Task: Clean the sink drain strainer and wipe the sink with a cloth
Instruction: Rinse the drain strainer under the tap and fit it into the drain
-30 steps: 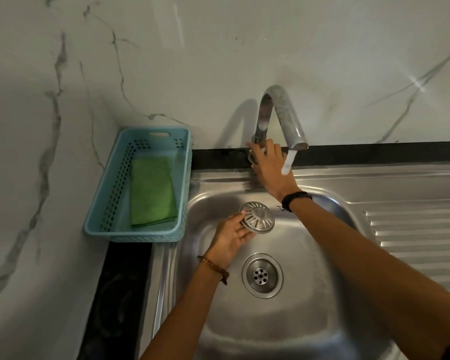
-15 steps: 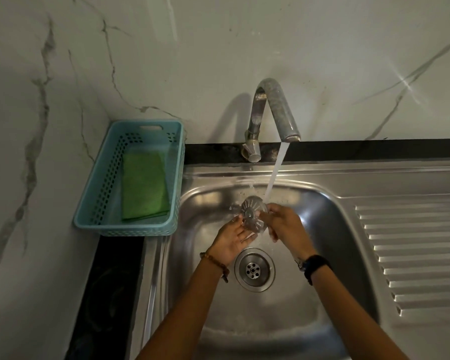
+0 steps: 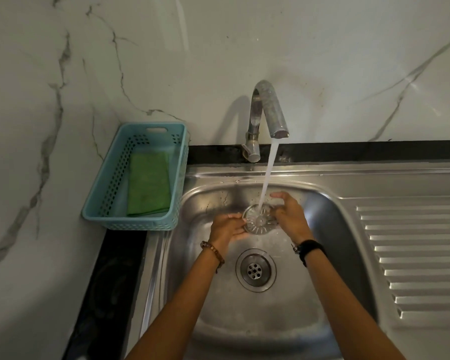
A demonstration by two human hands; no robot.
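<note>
The round metal drain strainer (image 3: 259, 220) is held over the steel sink basin (image 3: 330, 255), directly under the running water stream (image 3: 269, 175) from the tap (image 3: 266, 110). My left hand (image 3: 229, 227) holds its left edge and my right hand (image 3: 289, 214) holds its right edge. Below them the open drain hole (image 3: 255, 270) shows in the basin floor. A folded green cloth (image 3: 148, 183) lies in the blue basket (image 3: 109, 203) left of the sink.
The ribbed draining board (image 3: 413, 255) stretches to the right of the basin. A marble wall (image 3: 166, 61) stands behind and to the left. A black counter strip (image 3: 107, 281) runs along the sink's left side.
My right hand left the tap handle and came down to the strainer. Water now runs in a full stream onto the strainer, which both hands hold face up.
</note>
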